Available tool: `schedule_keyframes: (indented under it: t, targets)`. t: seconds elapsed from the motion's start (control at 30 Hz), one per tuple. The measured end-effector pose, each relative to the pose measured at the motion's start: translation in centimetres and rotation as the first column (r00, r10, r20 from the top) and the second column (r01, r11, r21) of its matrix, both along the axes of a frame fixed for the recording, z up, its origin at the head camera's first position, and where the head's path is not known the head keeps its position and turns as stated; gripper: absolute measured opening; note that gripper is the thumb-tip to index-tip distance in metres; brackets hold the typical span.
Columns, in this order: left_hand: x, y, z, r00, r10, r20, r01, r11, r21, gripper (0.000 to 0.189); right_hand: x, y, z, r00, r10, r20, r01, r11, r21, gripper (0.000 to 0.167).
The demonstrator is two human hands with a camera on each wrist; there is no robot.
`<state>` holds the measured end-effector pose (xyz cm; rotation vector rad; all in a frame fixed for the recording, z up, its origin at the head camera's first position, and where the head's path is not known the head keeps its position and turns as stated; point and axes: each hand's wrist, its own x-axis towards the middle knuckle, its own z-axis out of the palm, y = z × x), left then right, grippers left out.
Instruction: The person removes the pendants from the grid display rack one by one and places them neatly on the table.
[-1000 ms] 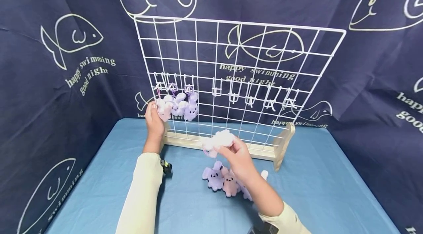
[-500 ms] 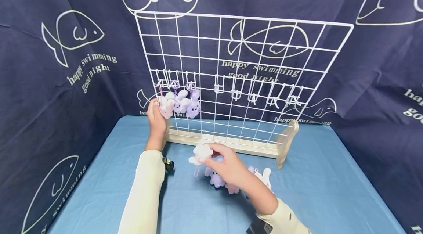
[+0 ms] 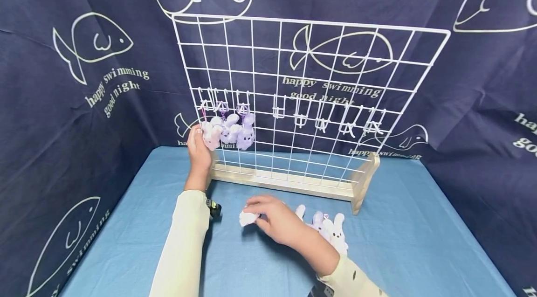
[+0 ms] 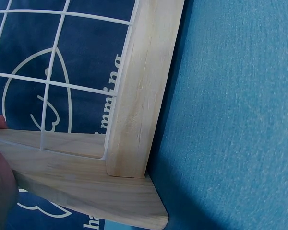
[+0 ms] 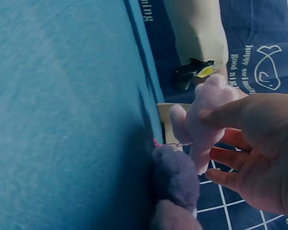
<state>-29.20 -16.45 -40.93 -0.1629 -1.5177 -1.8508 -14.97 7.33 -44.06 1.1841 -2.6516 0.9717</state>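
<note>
My left hand [image 3: 199, 150] grips the left wooden end support [image 4: 62, 177] of a white wire grid rack [image 3: 281, 181]. In the left wrist view its thumb [image 4: 0, 187] lies on one side, with a fingertip showing past the wood. Low over the table, my right hand [image 3: 277, 220] pinches a pale pink-white plush bunny keychain [image 5: 211, 103] between thumb and fingers. Seen from the right wrist, a lavender plush [image 5: 175, 175] and a pink plush [image 5: 173, 218] lie close beside it; in the head view the hand hides both.
Pink [image 3: 211, 137], white-lavender [image 3: 230, 131] and lavender [image 3: 245, 136] bunnies hang from the left hooks. Several bare hooks [image 3: 321, 122] line the right half. More plush bunnies, one white [image 3: 337, 234], sit right of my right hand on the blue cloth [image 3: 402, 222].
My right hand has carried the plush bunny left and down from before the rack's base toward the table, lately covering the lavender and pink ones. The left hand keeps its grip.
</note>
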Motion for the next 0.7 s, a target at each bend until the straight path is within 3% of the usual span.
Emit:
schedule_keyframes:
  t: [0.1, 0.5, 0.7]
  targets:
    - [0.0, 0.0, 0.0, 1.000, 0.002, 0.006, -0.002, 1.000, -0.005, 0.031, 0.0, -0.1, -0.5, 0.999, -0.004, -0.039, 0.006, 0.999, 0.050, 0.035]
    - [0.1, 0.2, 0.1, 1.000, -0.007, 0.019, 0.007, 1.000, 0.001, 0.030, 0.0, 0.1, -1.6, 0.998, -0.003, -0.066, 0.012, 0.991, 0.136, 0.038]
    - [0.1, 0.2, 0.1, 1.000, 0.009, 0.011, -0.009, 1.000, -0.017, 0.029, 0.3, -0.1, -1.3, 0.999, -0.050, -0.002, 0.050, 0.974, 0.222, 0.036]
